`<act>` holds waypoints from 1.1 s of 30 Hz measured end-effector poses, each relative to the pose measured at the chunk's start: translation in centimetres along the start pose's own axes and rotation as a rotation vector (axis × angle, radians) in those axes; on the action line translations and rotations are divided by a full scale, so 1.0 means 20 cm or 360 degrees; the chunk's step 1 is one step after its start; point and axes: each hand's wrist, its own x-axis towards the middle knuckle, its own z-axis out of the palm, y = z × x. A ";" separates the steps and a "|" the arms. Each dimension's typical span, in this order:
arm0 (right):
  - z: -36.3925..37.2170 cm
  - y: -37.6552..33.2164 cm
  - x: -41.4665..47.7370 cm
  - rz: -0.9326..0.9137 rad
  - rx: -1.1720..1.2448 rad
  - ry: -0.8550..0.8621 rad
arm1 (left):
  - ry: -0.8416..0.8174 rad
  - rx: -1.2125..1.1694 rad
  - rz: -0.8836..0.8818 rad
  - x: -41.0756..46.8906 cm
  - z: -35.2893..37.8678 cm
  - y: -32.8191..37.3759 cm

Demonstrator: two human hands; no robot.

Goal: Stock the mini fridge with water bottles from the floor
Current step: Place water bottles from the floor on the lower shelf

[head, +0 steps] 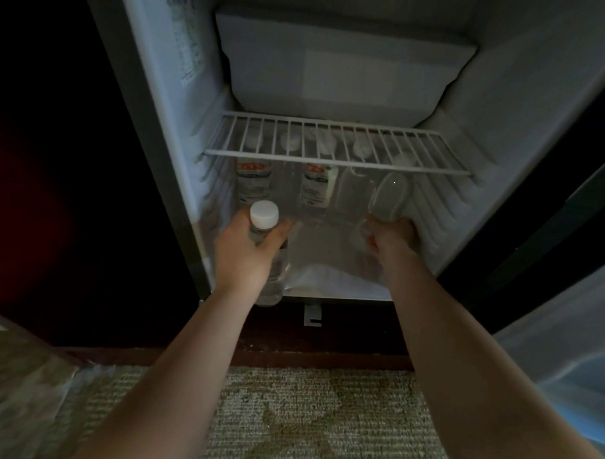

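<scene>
The open mini fridge (pixel 167 128) fills the upper view. My left hand (pixel 245 251) grips a clear water bottle (pixel 264 216) with a white cap by its neck, upright at the fridge's front left edge. My right hand (pixel 391 237) holds a second clear bottle (pixel 389 198), tilted, low on the right side of the fridge floor. Several water bottles (pixel 254 184) with red-and-white labels stand at the back under the white wire shelf (pixel 334 158).
A freezer box (pixel 341 62) sits at the top of the fridge. The open fridge door (pixel 565 334) stands at the right. Patterned carpet (pixel 304 418) lies below. Crumpled plastic wrap (pixel 31 402) is on the floor at the left. Dark cabinet at the left.
</scene>
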 end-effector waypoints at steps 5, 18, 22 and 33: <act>-0.12 -0.24 -0.30 0.0056 0.0027 -0.0224 | -0.0009 0.0028 0.0066 -0.01 0.01 0.02; -0.13 -0.21 -0.53 -0.0124 0.0084 -0.0442 | -0.0065 0.0023 0.0009 0.00 -0.01 0.03; -0.12 -0.19 -0.83 -0.0265 0.0006 -0.0719 | -0.0025 0.0051 0.0035 0.00 -0.05 0.04; -0.04 -0.21 -1.30 -0.0840 -0.0030 -0.1202 | 0.0024 0.0118 0.0227 -0.03 -0.16 0.18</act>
